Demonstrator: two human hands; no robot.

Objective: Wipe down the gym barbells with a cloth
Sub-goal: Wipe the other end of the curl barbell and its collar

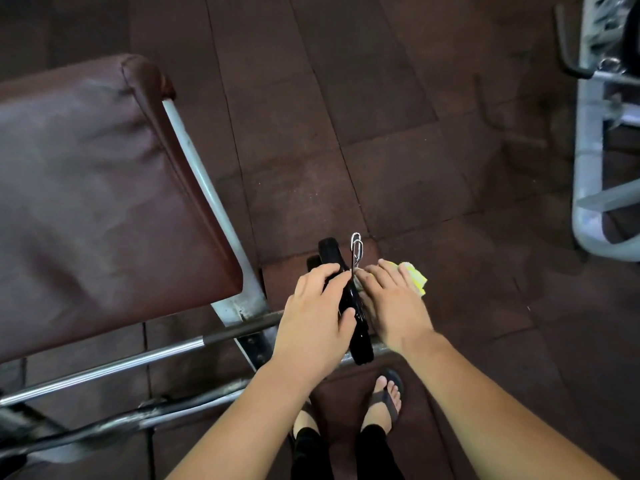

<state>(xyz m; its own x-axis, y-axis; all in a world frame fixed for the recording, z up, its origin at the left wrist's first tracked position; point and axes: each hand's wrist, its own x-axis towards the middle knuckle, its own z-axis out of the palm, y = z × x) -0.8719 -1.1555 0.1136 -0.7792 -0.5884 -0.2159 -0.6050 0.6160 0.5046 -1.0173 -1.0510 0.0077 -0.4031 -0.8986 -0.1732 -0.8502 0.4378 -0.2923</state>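
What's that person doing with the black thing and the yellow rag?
Someone standing by a bench is cleaning a gym handle. The left hand grips the black handle, holding it up above the floor. The right hand holds a yellow cloth against it, right by the metal clip at its far end. Metal bars lie low beside the bench, and nobody is touching them.

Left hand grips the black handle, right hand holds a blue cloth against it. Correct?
No: the cloth is yellow, not blue, per the head view. The left hand does grip the black handle, and the right hand holds the cloth against it.
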